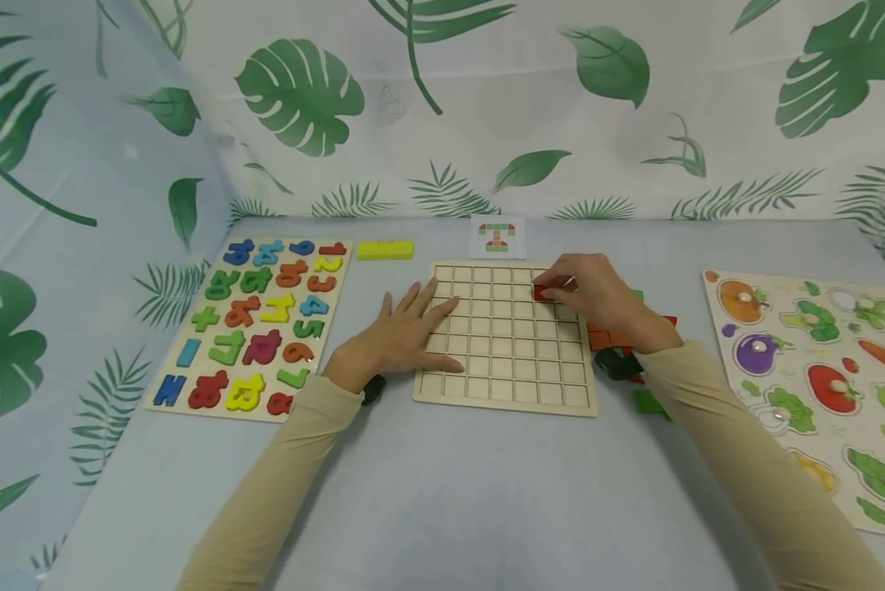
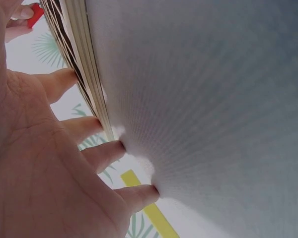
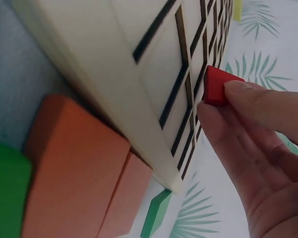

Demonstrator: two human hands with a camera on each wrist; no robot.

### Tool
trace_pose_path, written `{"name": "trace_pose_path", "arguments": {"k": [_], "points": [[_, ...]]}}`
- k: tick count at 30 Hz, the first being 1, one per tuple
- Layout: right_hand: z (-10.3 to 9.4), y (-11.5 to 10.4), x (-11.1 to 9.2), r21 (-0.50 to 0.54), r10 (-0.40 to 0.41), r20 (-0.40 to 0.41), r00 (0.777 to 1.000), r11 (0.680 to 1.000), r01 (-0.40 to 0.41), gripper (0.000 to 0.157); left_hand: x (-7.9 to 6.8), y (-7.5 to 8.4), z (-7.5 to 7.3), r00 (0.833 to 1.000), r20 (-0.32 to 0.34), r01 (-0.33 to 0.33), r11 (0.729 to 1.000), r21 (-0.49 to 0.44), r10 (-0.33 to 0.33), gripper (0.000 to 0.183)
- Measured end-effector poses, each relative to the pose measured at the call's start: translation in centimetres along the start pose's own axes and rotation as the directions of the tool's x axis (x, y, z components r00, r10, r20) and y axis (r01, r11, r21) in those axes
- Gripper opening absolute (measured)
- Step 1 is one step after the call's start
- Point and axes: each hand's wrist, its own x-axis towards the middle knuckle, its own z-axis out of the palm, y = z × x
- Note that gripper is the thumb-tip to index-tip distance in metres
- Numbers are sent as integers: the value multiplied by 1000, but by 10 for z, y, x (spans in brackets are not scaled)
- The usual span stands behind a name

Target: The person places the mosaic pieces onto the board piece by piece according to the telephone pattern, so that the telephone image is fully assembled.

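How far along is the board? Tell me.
Done: grid board set out, no block visibly placed. In hand: right hand pinches a red block at the board. Remaining: probably copying the pattern card; orange blocks and green blocks lie beside the board.

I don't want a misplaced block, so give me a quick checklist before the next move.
1. Red block pinched in the right hand: ok.
2. Left hand touching the board: ok, at its left side.
3. Pattern card uncovered: ok, lying behind the board.
4. Loose blocks fully visible from the head: not ok, partly hidden.
5. Red block seated flat in a square: cannot tell, the fingers cover part of it.
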Motion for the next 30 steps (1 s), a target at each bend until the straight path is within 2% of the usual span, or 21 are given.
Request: {"name": "trace_pose_path", "arguments": {"k": [15,30], "points": [[1,-1,5,-68,71,53,996,995,-67,21,-1,0,0,1000,-6,-8,1000,-7,8,104],[5,-19,13,-125,185,84,979,977,-174,21,0,-1,0,1000,-6,-3,1000,1,3,104]]}}
